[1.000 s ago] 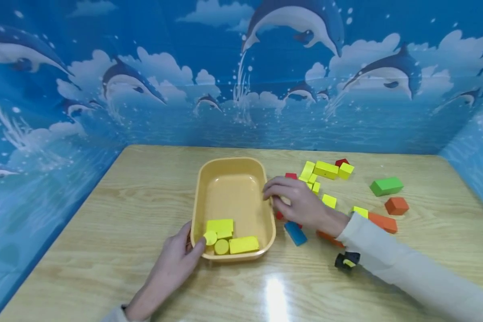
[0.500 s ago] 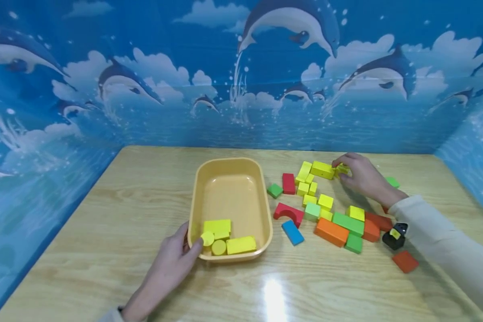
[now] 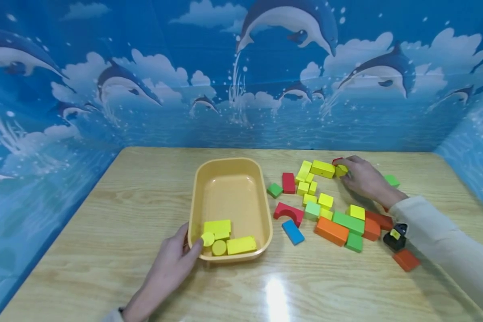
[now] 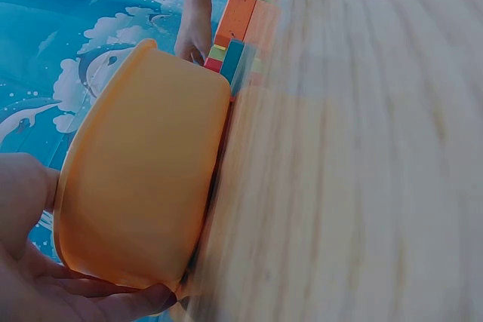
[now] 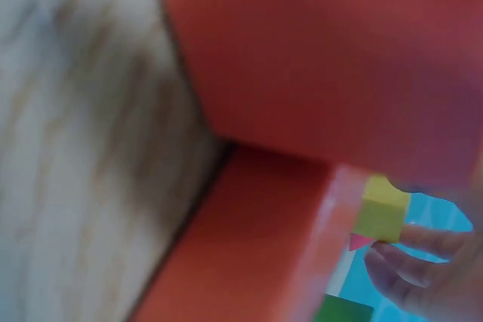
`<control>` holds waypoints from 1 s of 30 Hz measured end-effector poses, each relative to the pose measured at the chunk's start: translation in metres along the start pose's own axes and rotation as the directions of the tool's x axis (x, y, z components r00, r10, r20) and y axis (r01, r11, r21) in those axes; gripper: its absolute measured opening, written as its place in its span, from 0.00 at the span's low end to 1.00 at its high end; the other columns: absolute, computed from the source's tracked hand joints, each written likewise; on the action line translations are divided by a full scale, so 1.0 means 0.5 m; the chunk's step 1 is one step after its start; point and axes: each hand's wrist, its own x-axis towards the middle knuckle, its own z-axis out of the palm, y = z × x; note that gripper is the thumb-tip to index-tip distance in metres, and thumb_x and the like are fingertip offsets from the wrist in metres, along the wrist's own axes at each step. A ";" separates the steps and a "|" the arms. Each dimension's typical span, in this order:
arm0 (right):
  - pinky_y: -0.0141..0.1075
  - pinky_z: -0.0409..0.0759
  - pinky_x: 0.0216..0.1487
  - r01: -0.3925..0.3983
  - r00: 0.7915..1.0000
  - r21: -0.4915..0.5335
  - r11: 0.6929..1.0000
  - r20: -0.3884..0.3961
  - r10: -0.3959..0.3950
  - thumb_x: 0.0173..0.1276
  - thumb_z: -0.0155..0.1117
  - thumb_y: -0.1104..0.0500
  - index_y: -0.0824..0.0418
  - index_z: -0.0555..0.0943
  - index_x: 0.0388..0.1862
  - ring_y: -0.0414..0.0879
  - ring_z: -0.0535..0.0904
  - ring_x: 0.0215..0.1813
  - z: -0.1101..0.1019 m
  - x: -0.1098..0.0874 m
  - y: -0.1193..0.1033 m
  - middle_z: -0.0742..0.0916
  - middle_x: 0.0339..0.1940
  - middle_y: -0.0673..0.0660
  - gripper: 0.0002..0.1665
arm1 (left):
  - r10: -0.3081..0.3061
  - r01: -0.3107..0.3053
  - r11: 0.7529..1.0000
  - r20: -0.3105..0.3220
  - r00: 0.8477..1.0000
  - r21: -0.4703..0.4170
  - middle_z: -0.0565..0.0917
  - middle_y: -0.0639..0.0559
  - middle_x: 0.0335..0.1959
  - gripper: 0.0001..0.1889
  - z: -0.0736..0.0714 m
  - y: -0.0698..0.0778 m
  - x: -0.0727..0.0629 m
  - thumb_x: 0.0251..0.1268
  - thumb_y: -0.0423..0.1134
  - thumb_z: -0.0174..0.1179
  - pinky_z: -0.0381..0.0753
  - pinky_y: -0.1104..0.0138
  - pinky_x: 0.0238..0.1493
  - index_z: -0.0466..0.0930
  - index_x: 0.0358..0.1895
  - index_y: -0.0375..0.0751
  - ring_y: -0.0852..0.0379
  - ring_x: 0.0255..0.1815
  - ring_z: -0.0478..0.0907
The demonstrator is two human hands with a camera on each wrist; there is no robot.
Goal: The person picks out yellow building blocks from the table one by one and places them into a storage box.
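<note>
Tabletop (image 3: 122, 210): right grip (image 3: 364, 180) apparently pinches yellow block (image 3: 341, 171) between fingertips (image 5: 392, 271); left grip (image 3: 172, 258) holds tray (image 3: 233, 192).

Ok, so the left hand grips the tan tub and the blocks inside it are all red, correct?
Not quite: the blocks inside are all yellow, as the head view shows. The left hand does grip the tan tub.
</note>
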 end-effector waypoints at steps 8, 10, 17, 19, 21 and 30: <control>0.54 0.78 0.40 -0.019 1.000 0.037 0.999 -0.014 0.019 0.61 0.59 0.73 0.71 0.72 0.63 0.63 0.79 0.45 0.010 -0.002 0.007 0.78 0.53 0.76 0.28 | 0.017 -0.017 1.000 0.000 1.000 0.007 0.68 0.54 0.16 0.29 0.001 -0.001 0.001 0.66 0.39 0.57 0.63 0.70 0.14 0.64 0.69 0.32 0.62 0.14 0.61; 0.56 0.78 0.43 -0.014 1.000 0.054 0.998 -0.022 0.015 0.61 0.60 0.73 0.70 0.72 0.63 0.66 0.78 0.47 0.011 -0.002 0.007 0.78 0.54 0.75 0.28 | 0.016 -0.016 1.000 0.001 1.000 0.007 0.68 0.54 0.16 0.29 0.001 0.000 0.002 0.66 0.38 0.57 0.63 0.70 0.15 0.64 0.69 0.32 0.62 0.15 0.61; 0.57 0.77 0.45 0.018 0.999 0.119 0.993 -0.042 -0.013 0.63 0.60 0.73 0.70 0.74 0.61 0.65 0.77 0.50 0.000 -0.004 -0.023 0.79 0.56 0.72 0.26 | 0.016 -0.016 1.000 0.000 1.000 0.005 0.69 0.53 0.18 0.29 -0.001 0.000 0.000 0.66 0.38 0.57 0.66 0.69 0.17 0.64 0.69 0.31 0.61 0.17 0.63; 0.55 0.78 0.44 0.020 1.000 0.169 0.985 -0.025 -0.016 0.65 0.59 0.71 0.70 0.73 0.61 0.63 0.77 0.50 -0.007 -0.004 -0.049 0.79 0.56 0.70 0.25 | 0.012 -0.012 1.000 -0.002 1.000 0.008 0.69 0.53 0.18 0.29 -0.002 -0.001 0.000 0.66 0.38 0.57 0.66 0.69 0.17 0.64 0.69 0.31 0.61 0.17 0.63; 0.52 0.79 0.43 0.027 1.000 0.223 0.975 -0.004 -0.027 0.67 0.60 0.69 0.69 0.73 0.62 0.60 0.76 0.49 -0.014 -0.003 -0.082 0.79 0.56 0.68 0.24 | 0.011 -0.011 1.000 -0.004 1.000 0.009 0.69 0.53 0.18 0.29 -0.002 -0.001 0.000 0.67 0.38 0.57 0.66 0.69 0.17 0.63 0.69 0.31 0.61 0.17 0.63; 0.42 0.81 0.43 0.273 0.962 0.321 0.907 -0.059 -0.268 0.64 0.66 0.65 0.61 0.76 0.60 0.48 0.78 0.48 -0.025 0.004 -0.249 0.83 0.54 0.56 0.24 | 0.025 -0.024 1.000 -0.016 1.000 0.010 0.69 0.53 0.18 0.28 0.000 -0.004 0.001 0.66 0.38 0.57 0.65 0.69 0.17 0.66 0.68 0.32 0.61 0.17 0.63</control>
